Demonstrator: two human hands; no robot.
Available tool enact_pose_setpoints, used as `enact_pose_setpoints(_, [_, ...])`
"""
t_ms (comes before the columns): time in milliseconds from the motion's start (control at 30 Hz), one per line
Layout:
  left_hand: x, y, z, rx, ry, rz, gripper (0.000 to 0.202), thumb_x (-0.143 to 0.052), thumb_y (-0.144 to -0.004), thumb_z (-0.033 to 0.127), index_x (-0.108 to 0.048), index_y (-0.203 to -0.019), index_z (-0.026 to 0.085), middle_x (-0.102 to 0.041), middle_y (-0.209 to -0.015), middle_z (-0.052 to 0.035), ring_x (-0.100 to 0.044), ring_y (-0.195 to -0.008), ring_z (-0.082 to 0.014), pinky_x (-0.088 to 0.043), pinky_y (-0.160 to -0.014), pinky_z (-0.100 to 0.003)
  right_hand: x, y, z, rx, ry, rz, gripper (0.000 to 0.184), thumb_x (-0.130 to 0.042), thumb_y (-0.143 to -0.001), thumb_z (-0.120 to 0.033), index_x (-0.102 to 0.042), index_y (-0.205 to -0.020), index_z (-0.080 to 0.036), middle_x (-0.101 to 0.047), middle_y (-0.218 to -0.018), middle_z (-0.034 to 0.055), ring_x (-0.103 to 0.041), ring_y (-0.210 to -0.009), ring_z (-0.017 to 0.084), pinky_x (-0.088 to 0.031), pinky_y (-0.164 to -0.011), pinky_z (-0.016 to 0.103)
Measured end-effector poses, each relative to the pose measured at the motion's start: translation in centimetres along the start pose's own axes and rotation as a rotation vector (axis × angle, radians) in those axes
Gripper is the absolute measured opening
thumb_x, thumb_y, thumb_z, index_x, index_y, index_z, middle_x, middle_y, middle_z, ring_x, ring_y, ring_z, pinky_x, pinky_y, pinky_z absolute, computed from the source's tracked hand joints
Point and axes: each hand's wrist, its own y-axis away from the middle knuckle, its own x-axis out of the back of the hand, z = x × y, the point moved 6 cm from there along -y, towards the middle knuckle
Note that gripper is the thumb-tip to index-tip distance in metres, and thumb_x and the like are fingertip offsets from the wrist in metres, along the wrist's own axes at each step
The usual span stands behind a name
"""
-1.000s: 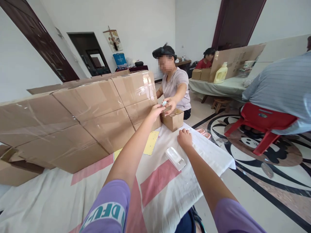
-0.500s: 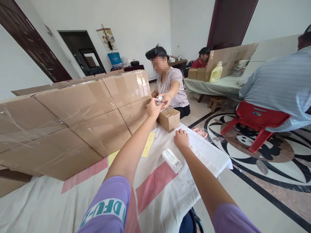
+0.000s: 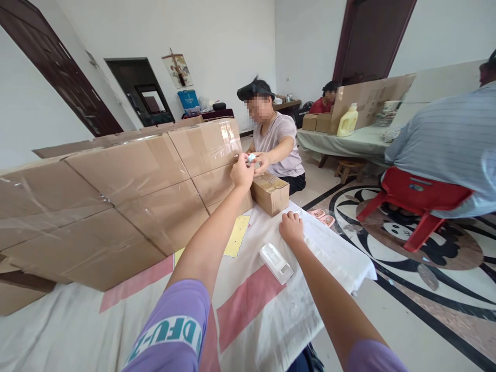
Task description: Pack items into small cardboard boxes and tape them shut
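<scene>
My left hand [image 3: 242, 173] is stretched far out over the table, its fingers pinched on a small white and blue object [image 3: 251, 157]. The hand of a person sitting opposite [image 3: 262, 163] touches the same object from the other side. Just below them stands a small brown cardboard box [image 3: 270, 194]. My right hand [image 3: 291, 228] rests as a loose fist on the white cloth of the table [image 3: 271, 310], holding nothing that I can see. A white rectangular plastic device [image 3: 276, 263] lies close to my right wrist.
A wall of taped cardboard cartons [image 3: 127, 191] fills the left of the table. A yellow sheet [image 3: 237, 243] lies by its foot. To the right a person in a striped shirt sits on a red chair [image 3: 414, 199]. A second table [image 3: 349, 142] with a yellow jug stands behind.
My left hand has reached the small object at the other person's hand and closed on it. My right hand has stayed on the cloth.
</scene>
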Motion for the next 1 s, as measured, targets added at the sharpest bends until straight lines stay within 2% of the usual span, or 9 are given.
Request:
enact_pose_setpoints(167, [1.6,0.5,-0.4,0.003,0.011,0.028,0.019,-0.065,-0.090,0.028,-0.062,-0.108,0.029,-0.074,-0.110,-0.0054,-0.066,-0.105,-0.0283,-0.043,-0.086,-0.033,0.0,0.0,0.1,-0.009,-0.042,-0.001,0.025,-0.046,-0.093,-0.018,-0.065,-0.109,-0.015,-0.058,-0.119,0.0174,-0.046,-0.114,0.032,-0.035,-0.092,0.041])
enact_pose_setpoints(267, [3.0,1.3,-0.7,0.000,0.051,0.048,0.021,-0.063,-0.091,0.027,-0.062,-0.112,0.028,-0.074,-0.112,-0.0046,-0.068,-0.102,-0.0252,-0.045,-0.087,-0.031,0.0,0.0,0.1,-0.014,-0.090,0.001,0.025,-0.046,-0.092,-0.017,-0.065,-0.108,-0.015,-0.058,-0.119,0.0179,-0.045,-0.115,0.033,-0.034,-0.094,0.042])
enact_pose_setpoints(467, [6.6,4.6,-0.2,-0.046,0.406,0.079,0.025,-0.062,-0.090,0.026,-0.061,-0.114,0.022,-0.071,-0.118,-0.0081,-0.068,-0.107,-0.0198,-0.051,-0.090,-0.027,0.8,0.1,0.2,-0.023,-0.260,0.020,0.024,-0.046,-0.088,-0.014,-0.067,-0.100,-0.012,-0.059,-0.116,0.0214,-0.046,-0.117,0.036,-0.035,-0.096,0.047])
enact_pose_setpoints(600, [9.7,8.4,0.6,0.013,0.595,0.019,0.025,-0.064,-0.087,0.027,-0.060,-0.111,0.021,-0.072,-0.113,-0.0083,-0.070,-0.084,-0.0171,-0.055,-0.080,-0.030,2.9,0.9,0.1,-0.002,-0.468,0.029,0.021,-0.046,-0.088,-0.019,-0.065,-0.096,-0.014,-0.064,-0.110,0.0167,-0.054,-0.109,0.031,-0.042,-0.094,0.045])
enact_pose_setpoints(733, [13.4,14.0,1.8,0.084,0.756,-0.112,0.029,-0.073,-0.081,0.030,-0.063,-0.107,0.021,-0.073,-0.103,-0.0063,-0.067,-0.073,-0.0158,-0.055,-0.074,-0.031,8.0,4.0,-1.1,0.088,-0.708,0.054,0.033,-0.032,-0.098,-0.025,-0.060,-0.114,-0.015,-0.066,-0.116,0.0130,-0.063,-0.098,0.021,-0.051,-0.085,0.036])
enact_pose_setpoints(800, [14.8,17.2,2.5,0.132,0.808,-0.234,0.031,-0.076,-0.080,0.035,-0.065,-0.105,0.021,-0.074,-0.098,-0.0053,-0.065,-0.070,-0.0149,-0.054,-0.070,-0.030,12.0,6.4,-2.6,0.197,-0.840,0.060,0.033,-0.037,-0.100,-0.035,-0.057,-0.122,-0.021,-0.065,-0.121,0.0078,-0.064,-0.100,0.019,-0.053,-0.087,0.034])
enact_pose_setpoints(833, [15.3,18.7,2.9,0.159,0.832,-0.296,0.032,-0.078,-0.078,0.037,-0.066,-0.104,0.021,-0.074,-0.097,-0.0052,-0.064,-0.069,-0.0148,-0.053,-0.068,-0.030,14.4,7.7,-3.7,0.310,-1.029,0.060,0.033,-0.045,-0.099,-0.040,-0.058,-0.125,-0.022,-0.066,-0.121,0.0073,-0.065,-0.099,0.020,-0.053,-0.087,0.036])
enact_pose_setpoints(900, [16.2,21.7,3.5,0.207,0.861,-0.405,0.035,-0.079,-0.077,0.039,-0.066,-0.104,0.021,-0.074,-0.096,-0.0056,-0.062,-0.069,-0.0146,-0.051,-0.065,-0.028,18.9,10.1,-5.8,0.486,-1.239,-0.023,0.038,-0.059,-0.094,-0.044,-0.061,-0.128,-0.027,-0.067,-0.119,0.0052,-0.066,-0.096,0.022,-0.054,-0.086,0.039])
enact_pose_setpoints(1000, [17.3,25.2,4.2,0.208,0.844,-0.487,0.035,-0.079,-0.079,0.036,-0.067,-0.108,0.021,-0.074,-0.098,-0.0055,-0.059,-0.068,-0.0124,-0.048,-0.064,-0.026,23.5,12.3,-8.2,0.576,-1.267,-0.207,0.037,-0.064,-0.093,-0.046,-0.068,-0.122,-0.024,-0.070,-0.116,0.0073,-0.066,-0.095,0.022,-0.053,-0.084,0.037])
